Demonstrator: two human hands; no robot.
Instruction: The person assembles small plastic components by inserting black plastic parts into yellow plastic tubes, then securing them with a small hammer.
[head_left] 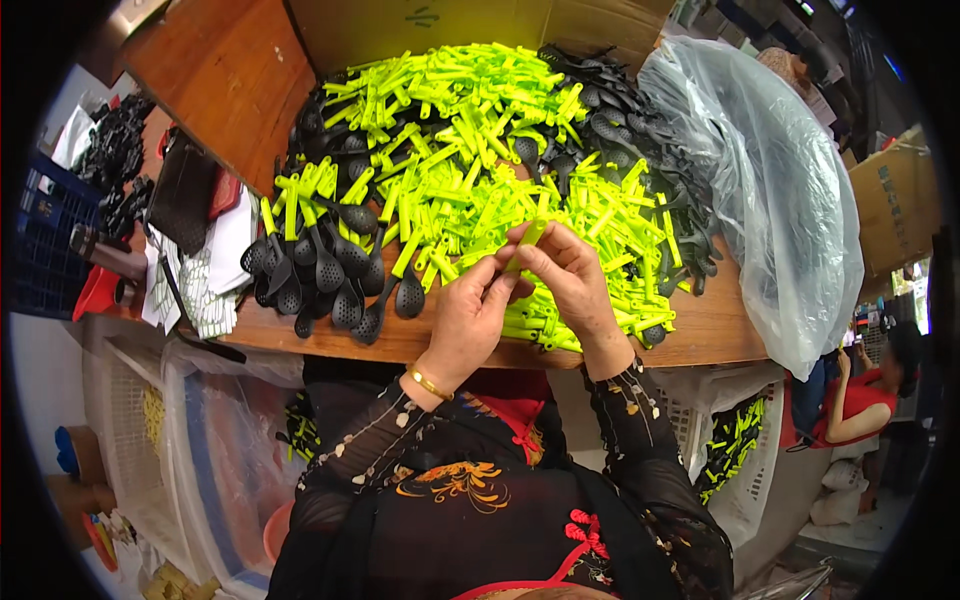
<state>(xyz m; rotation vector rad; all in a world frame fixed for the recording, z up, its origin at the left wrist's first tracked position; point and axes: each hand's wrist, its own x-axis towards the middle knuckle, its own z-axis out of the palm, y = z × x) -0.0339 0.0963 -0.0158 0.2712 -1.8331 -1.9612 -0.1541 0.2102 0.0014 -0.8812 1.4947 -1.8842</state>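
Over the front of the table, my two hands meet at a lime-green plastic handle [535,233]. My right hand [573,280] pinches it between thumb and fingers, its upper end sticking out. My left hand [473,312] is closed at the handle's lower end, where the fingers hide what else may be held. Around and behind my hands lies a heap of loose lime-green handles [450,195]. Left of them rests a bunch of black slotted spoons [325,265], several with green handles on. More black spoon heads [615,130] lie along the heap's right and back.
A clear plastic bag [770,200] drapes over the table's right side. Cardboard [450,28] stands behind the heap. Below the table edge are white crates, one [755,470] holding green-and-black pieces at the right. Farther right stands another person in red [860,405].
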